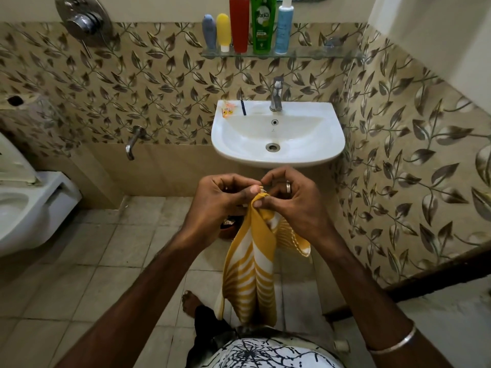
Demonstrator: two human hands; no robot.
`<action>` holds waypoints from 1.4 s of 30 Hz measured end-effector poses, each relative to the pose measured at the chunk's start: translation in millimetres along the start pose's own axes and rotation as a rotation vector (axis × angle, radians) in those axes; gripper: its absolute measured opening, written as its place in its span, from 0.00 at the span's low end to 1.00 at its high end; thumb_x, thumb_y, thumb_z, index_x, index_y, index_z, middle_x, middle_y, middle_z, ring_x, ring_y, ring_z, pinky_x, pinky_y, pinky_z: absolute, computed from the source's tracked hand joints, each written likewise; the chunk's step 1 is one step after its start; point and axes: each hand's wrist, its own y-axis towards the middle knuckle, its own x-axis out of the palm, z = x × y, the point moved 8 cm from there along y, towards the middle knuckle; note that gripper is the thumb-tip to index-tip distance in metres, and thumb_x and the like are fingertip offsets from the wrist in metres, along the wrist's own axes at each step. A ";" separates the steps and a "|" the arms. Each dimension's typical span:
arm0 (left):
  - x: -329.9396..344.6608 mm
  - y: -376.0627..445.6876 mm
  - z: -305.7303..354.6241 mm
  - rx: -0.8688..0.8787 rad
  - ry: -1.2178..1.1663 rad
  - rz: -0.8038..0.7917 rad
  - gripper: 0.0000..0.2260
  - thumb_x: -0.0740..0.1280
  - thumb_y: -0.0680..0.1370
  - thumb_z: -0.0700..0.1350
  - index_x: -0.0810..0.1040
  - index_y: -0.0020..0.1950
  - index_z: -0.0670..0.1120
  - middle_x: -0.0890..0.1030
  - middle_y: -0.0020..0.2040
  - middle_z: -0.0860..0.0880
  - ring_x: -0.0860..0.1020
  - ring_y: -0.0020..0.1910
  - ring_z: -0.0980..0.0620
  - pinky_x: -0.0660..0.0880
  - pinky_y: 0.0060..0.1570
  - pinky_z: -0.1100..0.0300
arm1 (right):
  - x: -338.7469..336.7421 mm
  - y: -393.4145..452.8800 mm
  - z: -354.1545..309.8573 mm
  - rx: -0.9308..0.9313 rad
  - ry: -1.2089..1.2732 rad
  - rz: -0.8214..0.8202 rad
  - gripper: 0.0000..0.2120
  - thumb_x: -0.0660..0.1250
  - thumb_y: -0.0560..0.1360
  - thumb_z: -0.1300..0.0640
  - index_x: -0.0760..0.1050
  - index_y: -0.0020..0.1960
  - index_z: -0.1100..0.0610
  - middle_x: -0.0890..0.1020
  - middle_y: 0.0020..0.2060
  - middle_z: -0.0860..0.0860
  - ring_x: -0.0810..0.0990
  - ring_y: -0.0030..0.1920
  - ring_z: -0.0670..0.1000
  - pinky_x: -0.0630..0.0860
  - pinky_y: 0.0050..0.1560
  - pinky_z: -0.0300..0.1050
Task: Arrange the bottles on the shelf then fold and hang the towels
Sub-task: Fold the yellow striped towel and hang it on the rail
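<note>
green bottle (pixel 263 25) – "vatika", hands pinching towel (pixel 252 264)

Ahead of me a white sink (pixel 329 144) with a chrome tap (pixel 276 95) hangs on leaf-patterned tiles (pixel 398 155); a toilet (pixel 32 208) sits left, grey floor tiles (pixel 93 261) below.

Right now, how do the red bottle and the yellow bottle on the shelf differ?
The red bottle is much taller than the yellow bottle. The red one is straight-sided; the yellow one is rounded and stands on a white cap. Both stand upright on the glass shelf.
</note>
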 end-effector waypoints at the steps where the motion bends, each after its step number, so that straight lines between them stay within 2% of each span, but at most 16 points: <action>1: -0.4 -0.8 0.3 0.001 -0.003 -0.003 0.09 0.72 0.72 0.41 0.84 0.50 0.40 0.86 0.46 0.41 0.85 0.45 0.43 0.83 0.44 0.50 | 0.6 -0.1 -0.5 0.002 -0.014 -0.006 0.18 0.82 0.65 0.57 0.80 0.51 0.51 0.86 0.40 0.49 0.85 0.39 0.46 0.84 0.40 0.50; 3: 0.6 -2.1 2.6 0.002 0.019 -0.031 0.12 0.74 0.70 0.42 0.83 0.52 0.39 0.86 0.47 0.41 0.85 0.46 0.43 0.84 0.44 0.50 | 0.9 -0.4 0.0 -0.003 -0.045 -0.003 0.16 0.81 0.67 0.57 0.81 0.53 0.52 0.86 0.41 0.49 0.85 0.39 0.46 0.84 0.40 0.48; 6: 4.0 -3.0 5.3 -0.001 0.088 -0.077 0.16 0.76 0.67 0.42 0.83 0.54 0.40 0.86 0.47 0.41 0.86 0.46 0.44 0.81 0.41 0.58 | 1.3 -0.4 1.7 -0.005 -0.067 0.000 0.15 0.80 0.69 0.57 0.81 0.54 0.52 0.86 0.42 0.50 0.86 0.40 0.46 0.85 0.40 0.50; 9: 1.3 -1.3 4.6 -0.007 0.082 -0.035 0.10 0.75 0.70 0.39 0.84 0.51 0.40 0.86 0.44 0.42 0.86 0.43 0.46 0.80 0.40 0.60 | 5.7 -0.7 4.3 -0.002 -0.068 -0.043 0.17 0.79 0.70 0.57 0.81 0.57 0.54 0.86 0.44 0.50 0.86 0.43 0.48 0.85 0.43 0.52; 13: -4.2 -0.3 5.8 0.046 0.122 0.009 0.06 0.72 0.74 0.36 0.84 0.50 0.38 0.86 0.43 0.41 0.86 0.43 0.45 0.81 0.41 0.58 | 7.8 0.8 17.9 0.067 -0.019 -0.144 0.19 0.80 0.69 0.57 0.82 0.59 0.54 0.87 0.48 0.50 0.87 0.49 0.50 0.84 0.51 0.58; 15: -6.7 -0.6 9.5 0.078 0.152 0.019 0.07 0.73 0.73 0.39 0.84 0.50 0.40 0.86 0.44 0.42 0.85 0.44 0.46 0.81 0.42 0.58 | 8.5 0.3 28.1 0.108 -0.004 -0.191 0.19 0.80 0.68 0.54 0.83 0.58 0.54 0.87 0.50 0.50 0.87 0.51 0.51 0.83 0.54 0.61; 19: -12.6 -0.4 21.3 0.134 0.177 0.051 0.12 0.73 0.70 0.46 0.84 0.50 0.42 0.86 0.46 0.44 0.85 0.47 0.45 0.83 0.47 0.53 | 10.5 -2.4 48.6 0.206 -0.029 -0.223 0.21 0.80 0.64 0.44 0.84 0.55 0.47 0.88 0.49 0.48 0.87 0.52 0.51 0.82 0.55 0.62; 21: -15.3 -0.4 28.5 0.163 0.169 0.066 0.12 0.73 0.69 0.46 0.84 0.50 0.43 0.86 0.46 0.44 0.85 0.47 0.46 0.83 0.47 0.53 | 11.7 -3.4 58.2 0.232 -0.086 -0.229 0.19 0.79 0.64 0.44 0.85 0.53 0.45 0.88 0.48 0.46 0.86 0.52 0.48 0.82 0.55 0.60; 25: -23.6 -0.2 45.1 0.221 0.173 0.109 0.11 0.73 0.69 0.47 0.84 0.49 0.45 0.86 0.46 0.46 0.85 0.47 0.47 0.83 0.46 0.56 | 8.2 -5.3 82.8 0.274 -0.199 -0.166 0.12 0.81 0.67 0.53 0.85 0.48 0.44 0.87 0.44 0.42 0.85 0.48 0.43 0.82 0.53 0.58; 28: -31.1 0.1 55.6 0.274 0.185 0.144 0.09 0.73 0.70 0.46 0.84 0.49 0.47 0.86 0.45 0.49 0.84 0.47 0.49 0.82 0.44 0.58 | 4.5 -7.2 100.1 0.322 -0.248 -0.140 0.10 0.80 0.67 0.52 0.84 0.46 0.43 0.87 0.43 0.42 0.84 0.48 0.44 0.82 0.53 0.57; 32: -41.2 0.1 60.6 0.291 0.196 0.201 0.09 0.72 0.71 0.46 0.83 0.49 0.47 0.85 0.47 0.50 0.85 0.48 0.50 0.82 0.44 0.60 | -8.6 -8.7 114.3 0.386 -0.304 -0.105 0.09 0.80 0.68 0.52 0.85 0.48 0.48 0.87 0.44 0.44 0.84 0.49 0.45 0.82 0.52 0.52; 34: -47.7 0.1 61.5 0.293 0.186 0.230 0.09 0.72 0.71 0.45 0.83 0.50 0.46 0.85 0.47 0.49 0.85 0.48 0.51 0.82 0.44 0.61 | -16.0 -9.3 118.3 0.397 -0.283 -0.088 0.09 0.80 0.68 0.54 0.86 0.47 0.50 0.87 0.42 0.45 0.85 0.46 0.43 0.82 0.47 0.47; 36: -54.7 0.5 62.3 0.293 0.186 0.258 0.09 0.72 0.72 0.44 0.83 0.51 0.45 0.85 0.48 0.49 0.84 0.48 0.51 0.81 0.44 0.61 | -23.7 -11.1 122.2 0.417 -0.238 -0.069 0.07 0.80 0.68 0.58 0.86 0.46 0.53 0.86 0.36 0.44 0.82 0.37 0.37 0.77 0.36 0.38; 38: -61.9 0.6 62.6 0.290 0.186 0.280 0.07 0.71 0.74 0.42 0.83 0.51 0.45 0.85 0.48 0.50 0.84 0.48 0.52 0.82 0.44 0.61 | -31.2 -14.2 128.5 0.444 -0.222 -0.057 0.05 0.79 0.69 0.60 0.86 0.45 0.57 0.83 0.30 0.44 0.78 0.29 0.36 0.72 0.31 0.35; 40: -68.9 0.7 63.4 0.292 0.182 0.297 0.05 0.70 0.76 0.40 0.83 0.50 0.47 0.85 0.46 0.52 0.84 0.48 0.52 0.82 0.45 0.60 | -38.3 -18.3 135.9 0.474 -0.227 -0.051 0.05 0.78 0.70 0.61 0.86 0.46 0.57 0.84 0.31 0.45 0.79 0.31 0.39 0.73 0.32 0.37; 42: -72.3 0.1 64.6 0.299 0.188 0.302 0.05 0.70 0.76 0.40 0.83 0.50 0.48 0.85 0.47 0.52 0.84 0.49 0.52 0.82 0.46 0.60 | -41.0 -21.4 140.2 0.485 -0.247 -0.071 0.06 0.78 0.71 0.61 0.85 0.48 0.56 0.86 0.36 0.47 0.82 0.34 0.40 0.75 0.34 0.38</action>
